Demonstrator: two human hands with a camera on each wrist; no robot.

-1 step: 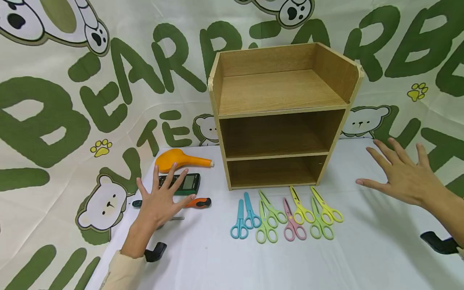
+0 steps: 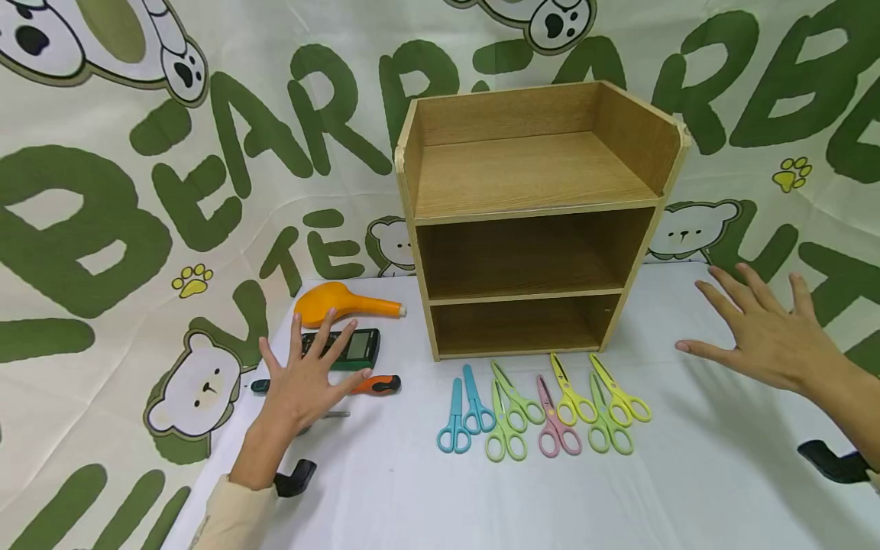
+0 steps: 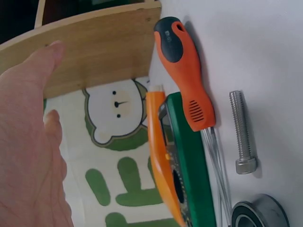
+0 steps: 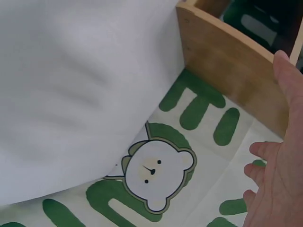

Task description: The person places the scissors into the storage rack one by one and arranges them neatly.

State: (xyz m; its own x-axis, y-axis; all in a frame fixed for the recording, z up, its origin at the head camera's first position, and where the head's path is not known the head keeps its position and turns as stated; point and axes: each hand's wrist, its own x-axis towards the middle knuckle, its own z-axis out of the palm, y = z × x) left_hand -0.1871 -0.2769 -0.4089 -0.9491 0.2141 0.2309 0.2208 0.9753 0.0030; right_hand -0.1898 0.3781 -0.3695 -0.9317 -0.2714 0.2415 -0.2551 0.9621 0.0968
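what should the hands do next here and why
Probably bring the right hand down and left to the yellow scissors at the near end of the row. Both it and the left hand hover open and hold nothing, the scissors lie loose in front of the wooden shelf, and its visible compartments look empty.

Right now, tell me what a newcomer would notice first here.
A wooden shelf stands mid-table with nothing on its tiers. In front of it lies a row of pastel scissors. The left hand and right hand hover open at either side, holding nothing.
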